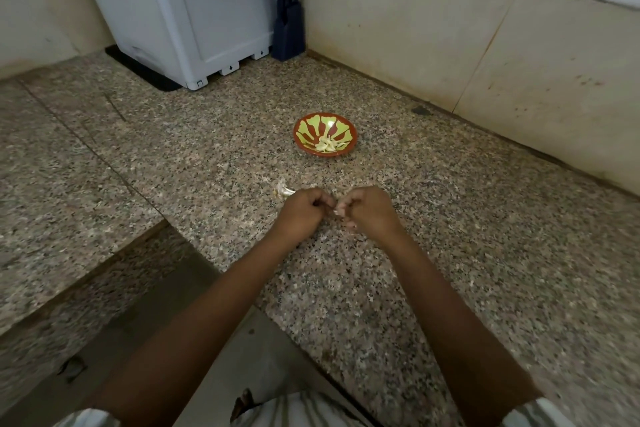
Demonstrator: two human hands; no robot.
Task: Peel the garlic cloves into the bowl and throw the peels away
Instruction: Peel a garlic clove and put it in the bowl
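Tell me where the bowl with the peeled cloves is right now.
In the head view, the bowl sits mid-frame on the counter, just beyond the left hand and right hand, which pinch a garlic clove between them.

On the worktop (194, 163) the bowl (325, 134) holding peeled cloves (327, 144) sits behind both hands, peels (283, 189) just left of them, knife block (288, 28) in the far corner.

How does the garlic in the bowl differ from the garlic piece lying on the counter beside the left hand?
The cloves in the bowl are a smooth, pale yellow heap; the garlic piece is whitish, ragged and single. The cloves lie inside the bowl, the piece on the counter, beside the left hand. Both are pale.
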